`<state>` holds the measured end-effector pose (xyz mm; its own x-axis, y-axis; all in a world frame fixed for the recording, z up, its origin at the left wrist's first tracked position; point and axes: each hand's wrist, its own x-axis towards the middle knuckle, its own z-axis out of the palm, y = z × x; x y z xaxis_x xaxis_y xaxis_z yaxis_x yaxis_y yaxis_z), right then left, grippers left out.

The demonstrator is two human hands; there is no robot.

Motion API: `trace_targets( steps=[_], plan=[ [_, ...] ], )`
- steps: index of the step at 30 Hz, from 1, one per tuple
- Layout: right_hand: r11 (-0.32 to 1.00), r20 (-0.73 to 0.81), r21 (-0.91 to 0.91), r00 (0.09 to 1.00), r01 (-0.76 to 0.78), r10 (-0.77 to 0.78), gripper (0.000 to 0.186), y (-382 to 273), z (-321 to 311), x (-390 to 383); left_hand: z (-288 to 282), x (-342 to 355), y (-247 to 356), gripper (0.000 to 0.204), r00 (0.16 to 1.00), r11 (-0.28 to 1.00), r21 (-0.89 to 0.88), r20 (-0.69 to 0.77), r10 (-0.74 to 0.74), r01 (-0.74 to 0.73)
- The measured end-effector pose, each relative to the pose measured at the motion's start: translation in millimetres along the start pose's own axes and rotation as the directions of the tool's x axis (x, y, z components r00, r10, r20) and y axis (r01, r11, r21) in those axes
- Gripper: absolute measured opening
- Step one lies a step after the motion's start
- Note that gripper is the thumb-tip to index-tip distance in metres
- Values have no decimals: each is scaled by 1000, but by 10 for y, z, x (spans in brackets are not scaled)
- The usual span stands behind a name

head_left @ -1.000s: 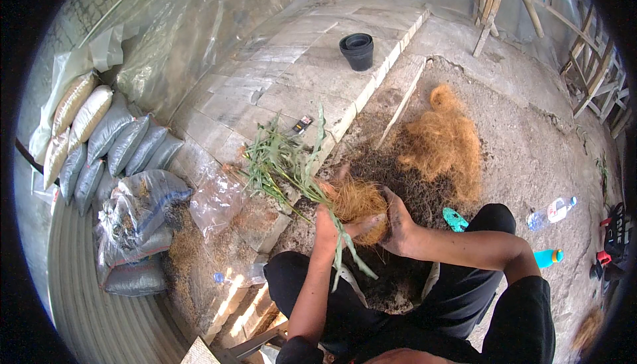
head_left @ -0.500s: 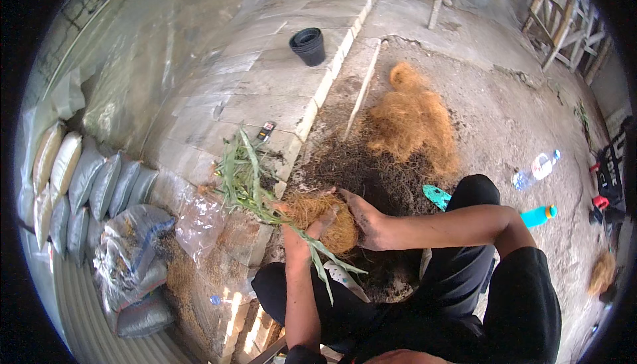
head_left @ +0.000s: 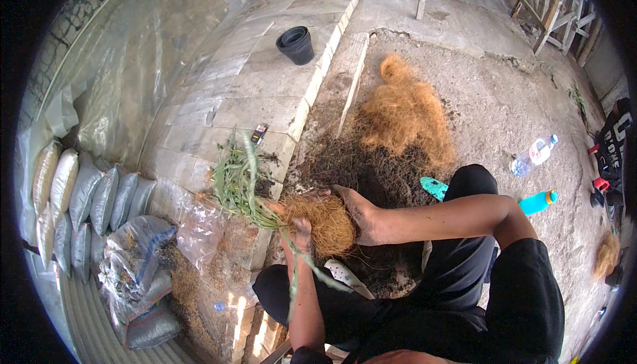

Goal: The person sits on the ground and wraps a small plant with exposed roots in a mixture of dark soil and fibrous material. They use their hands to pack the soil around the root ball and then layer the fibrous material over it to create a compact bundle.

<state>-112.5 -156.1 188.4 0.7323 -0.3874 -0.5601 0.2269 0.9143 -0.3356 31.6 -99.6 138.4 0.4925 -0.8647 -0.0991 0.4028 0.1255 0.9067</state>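
A rounded ball of brown coconut fibre (head_left: 323,223) is held between my hands, low in front of my knees. Long green leaves of a plant (head_left: 244,185) stick out from its left side, and a few hang down over my left wrist. My left hand (head_left: 300,237) grips the ball's near left side with fingers bent. Around its right side curls my right hand (head_left: 359,217), soil-stained, its fingers over the top. The plant's roots are hidden inside the fibre. Dark loose soil (head_left: 361,172) lies just beyond and under the ball.
A heap of loose coconut fibre (head_left: 408,115) lies beyond the soil. Stacked black pots (head_left: 296,47) stand on the paving far left of it. Filled bags (head_left: 86,188) line the left wall. At right are a clear bottle (head_left: 534,156), a turquoise bottle (head_left: 538,202) and a turquoise tool (head_left: 434,188).
The fibre ball has tipped slightly, and the leaves have swung left and downward. My left hand has shifted lower on the ball. The whole view has moved a little.
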Motion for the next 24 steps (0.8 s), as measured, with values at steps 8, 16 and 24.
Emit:
trace_targets(
  steps=[8, 16, 24],
  plan=[
    [1000, -36, 16, 999, -12, 12, 49, 13, -77, 68, 240, -83, 62, 36, 1000, 997, 84, -19, 3, -1],
    [998, -63, 43, 997, 52, -50, 51, 43, -48, 69, 176, 49, 79, 24, 974, 990, 138, 224, -16, -15],
    [1000, -53, 13, 999, -7, 8, 52, -34, 22, -20, -15, 316, -15, 29, 816, 784, 407, 539, 208, -469]
  ],
)
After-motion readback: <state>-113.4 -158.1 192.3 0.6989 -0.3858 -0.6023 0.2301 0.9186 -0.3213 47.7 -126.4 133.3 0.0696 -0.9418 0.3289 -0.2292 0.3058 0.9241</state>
